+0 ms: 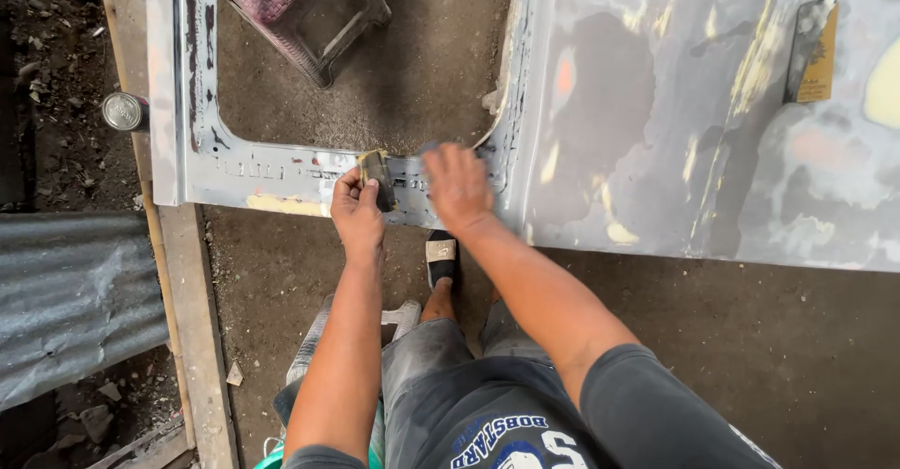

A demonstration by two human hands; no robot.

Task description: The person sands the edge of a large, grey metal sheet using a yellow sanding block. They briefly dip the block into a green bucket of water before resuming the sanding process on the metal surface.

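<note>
A large grey sanded car door panel (656,113) lies flat above the dirt floor, patched with yellow filler and dark bare spots. Its window frame (272,169) runs across in front of me. My left hand (356,208) grips a folded piece of sandpaper (377,174) and presses it on the frame's near bar. My right hand (457,188) rests flat, fingers spread, on the same bar just to the right, near the corner where the frame meets the panel.
Another sheet of sandpaper (814,52) lies on the panel at the far right. A woven plastic stool (305,9) shows through the window opening. A metal can (124,111), a wooden plank (192,319) and corrugated sheet (75,300) lie left.
</note>
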